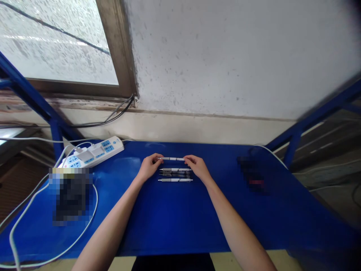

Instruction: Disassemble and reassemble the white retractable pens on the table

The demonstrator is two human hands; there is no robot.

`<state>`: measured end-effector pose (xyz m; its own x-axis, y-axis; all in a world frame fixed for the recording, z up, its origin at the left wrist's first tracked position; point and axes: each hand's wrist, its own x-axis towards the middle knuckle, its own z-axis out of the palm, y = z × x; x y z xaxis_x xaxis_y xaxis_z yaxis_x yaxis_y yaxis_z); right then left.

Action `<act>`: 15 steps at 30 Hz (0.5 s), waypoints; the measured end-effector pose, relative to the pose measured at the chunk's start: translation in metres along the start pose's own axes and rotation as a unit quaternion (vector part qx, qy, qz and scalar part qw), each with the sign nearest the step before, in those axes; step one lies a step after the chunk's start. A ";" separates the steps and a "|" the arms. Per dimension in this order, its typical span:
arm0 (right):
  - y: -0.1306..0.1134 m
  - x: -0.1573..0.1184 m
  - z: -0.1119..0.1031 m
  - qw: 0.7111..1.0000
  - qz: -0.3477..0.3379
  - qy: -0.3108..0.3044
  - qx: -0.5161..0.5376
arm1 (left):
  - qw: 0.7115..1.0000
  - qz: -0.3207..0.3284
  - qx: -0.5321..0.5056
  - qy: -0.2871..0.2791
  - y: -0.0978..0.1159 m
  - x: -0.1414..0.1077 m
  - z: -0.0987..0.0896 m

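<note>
A white pen (172, 158) lies crosswise between my two hands, its tip to the left. My left hand (150, 166) pinches the tip end, fingers closed. At the other end, the fingertips of my right hand (197, 165) close on the pen. Just nearer to me, a white and grey pen (176, 170) lies parallel to it, with a dark pen (175, 174) close against it. Another white pen with a grey grip (177, 180) lies slightly apart, nearest me. Whether the held pen touches the table cannot be made out.
On the blue table (172, 218), a white power strip (113, 145) with plugged-in chargers stands at the back left. A blurred-out dark object (72, 197) and a looping white cable (94, 210) are at the left. Dark items (251, 175) lie at the right. Blue metal posts flank the table.
</note>
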<state>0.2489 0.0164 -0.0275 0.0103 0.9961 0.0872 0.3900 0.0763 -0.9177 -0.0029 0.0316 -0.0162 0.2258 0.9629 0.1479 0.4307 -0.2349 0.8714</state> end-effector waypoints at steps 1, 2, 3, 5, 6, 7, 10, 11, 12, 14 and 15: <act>0.000 0.000 0.000 1.000 -0.003 -0.001 -0.004 | 1.000 0.000 0.008 -0.003 0.001 0.000 0.000; 0.001 0.000 0.000 1.000 -0.006 -0.003 -0.007 | 1.000 0.000 0.017 -0.005 0.003 -0.001 -0.001; 0.001 0.000 0.000 1.000 -0.010 -0.006 -0.008 | 1.000 -0.001 0.025 -0.007 0.003 -0.001 -0.001; 0.002 0.000 0.000 1.000 -0.014 -0.009 -0.010 | 1.000 -0.003 0.025 -0.009 0.003 -0.001 -0.001; 0.002 0.000 0.000 1.000 -0.014 -0.010 -0.011 | 1.000 -0.004 0.017 -0.010 0.002 -0.001 -0.001; 0.002 0.000 0.000 1.000 -0.013 -0.010 -0.012 | 1.000 -0.004 0.010 -0.013 0.001 -0.001 -0.001; 0.002 0.001 0.000 1.000 -0.013 -0.011 -0.014 | 1.000 0.002 0.001 -0.024 0.000 0.000 -0.001; 0.002 0.001 0.000 1.000 -0.014 -0.011 -0.013 | 1.000 0.003 0.005 -0.027 0.001 0.000 -0.001; 0.002 0.001 0.000 1.000 -0.013 -0.011 -0.012 | 1.000 0.003 0.012 -0.027 0.002 -0.001 -0.002; 0.002 0.001 0.000 1.000 -0.010 -0.012 -0.006 | 0.999 -0.001 0.028 -0.026 0.005 -0.001 -0.002; 0.002 0.001 0.000 1.000 -0.008 -0.013 -0.002 | 0.999 -0.003 0.034 -0.026 0.007 -0.002 -0.003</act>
<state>0.2500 0.0173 -0.0288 -0.0201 0.9956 0.0910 0.3936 0.0916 -0.9147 -0.0027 0.0287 -0.0095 0.2675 0.9564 0.1176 0.4907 -0.2402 0.8375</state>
